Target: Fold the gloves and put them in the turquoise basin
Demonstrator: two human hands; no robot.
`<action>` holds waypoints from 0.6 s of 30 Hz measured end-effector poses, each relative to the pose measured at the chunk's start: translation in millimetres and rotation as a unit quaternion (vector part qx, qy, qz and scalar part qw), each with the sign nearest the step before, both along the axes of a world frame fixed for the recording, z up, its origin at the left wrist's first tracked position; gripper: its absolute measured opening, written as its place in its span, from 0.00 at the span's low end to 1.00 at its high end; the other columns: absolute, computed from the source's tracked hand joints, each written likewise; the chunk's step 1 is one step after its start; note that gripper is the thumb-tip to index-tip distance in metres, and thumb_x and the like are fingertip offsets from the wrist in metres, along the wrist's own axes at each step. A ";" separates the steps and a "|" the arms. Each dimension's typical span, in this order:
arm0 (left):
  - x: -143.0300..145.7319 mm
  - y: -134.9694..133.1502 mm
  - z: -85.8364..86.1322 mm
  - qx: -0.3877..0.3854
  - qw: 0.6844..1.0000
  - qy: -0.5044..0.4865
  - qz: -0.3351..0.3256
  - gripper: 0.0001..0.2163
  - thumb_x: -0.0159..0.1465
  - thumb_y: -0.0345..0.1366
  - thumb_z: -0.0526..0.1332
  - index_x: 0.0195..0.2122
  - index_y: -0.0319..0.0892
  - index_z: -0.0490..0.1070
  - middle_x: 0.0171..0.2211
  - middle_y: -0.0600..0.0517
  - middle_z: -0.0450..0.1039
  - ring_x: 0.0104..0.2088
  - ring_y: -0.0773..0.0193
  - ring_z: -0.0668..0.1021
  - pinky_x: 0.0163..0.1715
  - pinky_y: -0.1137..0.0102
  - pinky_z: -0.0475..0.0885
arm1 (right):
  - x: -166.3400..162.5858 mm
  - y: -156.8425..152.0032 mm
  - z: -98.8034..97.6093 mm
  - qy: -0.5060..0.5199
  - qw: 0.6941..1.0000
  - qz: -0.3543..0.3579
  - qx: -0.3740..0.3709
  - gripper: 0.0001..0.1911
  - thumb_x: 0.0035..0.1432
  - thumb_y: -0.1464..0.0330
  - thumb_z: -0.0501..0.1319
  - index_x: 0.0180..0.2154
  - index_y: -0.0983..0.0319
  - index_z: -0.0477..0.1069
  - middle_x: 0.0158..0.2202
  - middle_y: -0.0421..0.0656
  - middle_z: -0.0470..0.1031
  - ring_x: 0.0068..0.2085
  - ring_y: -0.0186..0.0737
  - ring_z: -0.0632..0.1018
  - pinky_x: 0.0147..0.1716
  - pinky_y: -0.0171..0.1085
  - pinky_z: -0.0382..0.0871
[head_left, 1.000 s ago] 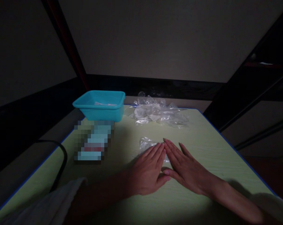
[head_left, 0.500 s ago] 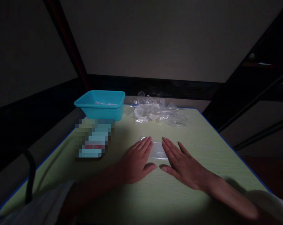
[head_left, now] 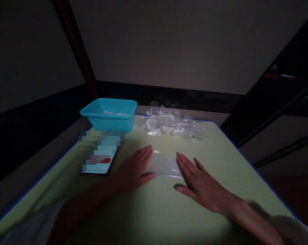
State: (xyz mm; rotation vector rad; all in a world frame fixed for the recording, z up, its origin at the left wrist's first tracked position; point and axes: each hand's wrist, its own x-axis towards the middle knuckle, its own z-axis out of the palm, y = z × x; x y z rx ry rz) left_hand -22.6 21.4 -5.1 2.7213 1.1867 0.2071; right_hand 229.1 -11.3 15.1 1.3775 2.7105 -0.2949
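Work surface: a pale-green, wood-grained table [head_left: 220, 153] with a blue rim, its far edge toward a dim grey wall [head_left: 156, 44].
Central sheet: a flat, clear, slightly wrinkled plastic piece [head_left: 166, 165], lying midway between the table's left and right edges, crosswise between the hands.
Left hand: the hand [head_left: 137, 170] is flat, palm down, four fingers together and thumb spread away, at the sheet's left end; whether it presses down cannot be told.
Right hand: the hand [head_left: 199, 180] is likewise flat, thumb apart, fingertips over the sheet's right end, pinching nothing.
Far edge: a heap of crumpled clear plastic [head_left: 174, 124] with whitish parts.
Far left corner: a turquoise rectangular plastic basin [head_left: 111, 122], pale pieces [head_left: 115, 113] inside.
Left edge: a lit, dark-rimmed phone [head_left: 105, 153], partly pixelated, just nearer than the basin.
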 end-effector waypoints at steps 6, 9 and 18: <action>-1.1 -5.5 4.0 0.048 0.995 -0.079 -0.027 0.29 0.61 0.34 0.57 0.61 0.29 0.48 0.62 0.33 0.50 0.63 0.51 0.53 0.59 0.52 0.53 | 6.8 5.7 5.4 0.098 0.995 -0.020 -0.015 0.37 0.62 0.52 0.46 0.62 0.72 0.47 0.63 0.59 0.52 0.63 0.53 0.56 0.58 0.59 0.50; 2.0 -11.3 11.2 0.092 0.983 -0.123 -0.095 0.23 0.61 0.29 0.54 0.58 0.33 0.54 0.57 0.39 0.62 0.59 0.55 0.62 0.59 0.53 0.54 | 9.1 10.8 7.0 0.188 0.981 -0.057 -0.005 0.27 0.64 0.60 0.47 0.60 0.66 0.53 0.59 0.55 0.63 0.57 0.50 0.66 0.55 0.55 0.60; 20.9 -39.8 21.9 0.206 0.950 -0.077 -0.222 0.10 0.66 0.25 0.49 0.41 0.34 0.69 0.30 0.49 0.75 0.33 0.62 0.75 0.47 0.61 0.68 | 10.9 20.4 8.3 0.316 0.943 -0.101 -0.003 0.13 0.60 0.71 0.48 0.46 0.63 0.63 0.43 0.49 0.74 0.43 0.44 0.75 0.43 0.46 0.69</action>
